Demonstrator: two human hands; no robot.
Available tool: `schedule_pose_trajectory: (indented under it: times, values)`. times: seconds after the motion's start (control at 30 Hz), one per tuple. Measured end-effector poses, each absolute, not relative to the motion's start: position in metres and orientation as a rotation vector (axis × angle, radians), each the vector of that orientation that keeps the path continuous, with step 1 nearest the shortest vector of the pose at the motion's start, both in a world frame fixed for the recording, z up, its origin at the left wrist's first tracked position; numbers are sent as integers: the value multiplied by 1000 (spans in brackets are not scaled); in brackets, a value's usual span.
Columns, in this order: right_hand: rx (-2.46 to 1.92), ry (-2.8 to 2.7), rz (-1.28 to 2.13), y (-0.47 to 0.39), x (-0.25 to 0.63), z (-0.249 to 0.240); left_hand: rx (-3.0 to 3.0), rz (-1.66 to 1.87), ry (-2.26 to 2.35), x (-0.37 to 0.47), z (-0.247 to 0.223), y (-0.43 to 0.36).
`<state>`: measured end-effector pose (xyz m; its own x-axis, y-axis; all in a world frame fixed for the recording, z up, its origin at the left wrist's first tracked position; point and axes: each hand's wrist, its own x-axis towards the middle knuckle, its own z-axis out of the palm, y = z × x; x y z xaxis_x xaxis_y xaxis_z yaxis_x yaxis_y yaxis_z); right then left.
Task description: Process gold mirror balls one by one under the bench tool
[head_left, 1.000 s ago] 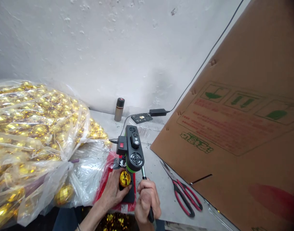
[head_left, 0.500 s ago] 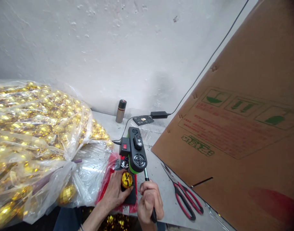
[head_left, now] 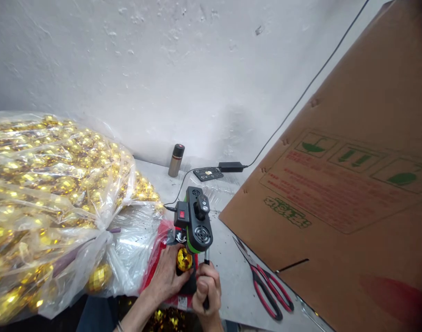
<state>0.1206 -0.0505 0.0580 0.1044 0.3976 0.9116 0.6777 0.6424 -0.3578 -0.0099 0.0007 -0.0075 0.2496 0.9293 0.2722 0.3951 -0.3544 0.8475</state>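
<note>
My left hand has its fingers closed around a small gold faceted ball, steadying it on the black base plate beneath the head of a small bench drill press. This machine is black and green, with a red rocker switch on a side box. My right hand is wrapped around the press's lever handle, a metal rod with a black grip, just right of the base. Whatever tool sits under the head is hidden from me.
A big clear bag of gold balls fills the left. Red-handled scissors lie on the table's right, beside a large cardboard box. A spray can, a dark patterned card and a power adapter stand at the back.
My right hand has swung left with the lever, closer to the base. The black piece atop the press stands higher above the head. My left hand still holds the gold ball in place.
</note>
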Motion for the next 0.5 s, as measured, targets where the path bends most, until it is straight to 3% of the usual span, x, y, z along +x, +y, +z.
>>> schedule_pose_trajectory:
  times: [0.3, 0.5]
  values:
    - [-1101, -1415, 66, -59, 123, 163, 2040, 1009, 1126, -28, -18, -26]
    - [-1054, -1368, 22, -57, 113, 154, 2439, 990, 1124, -70, -22, -57]
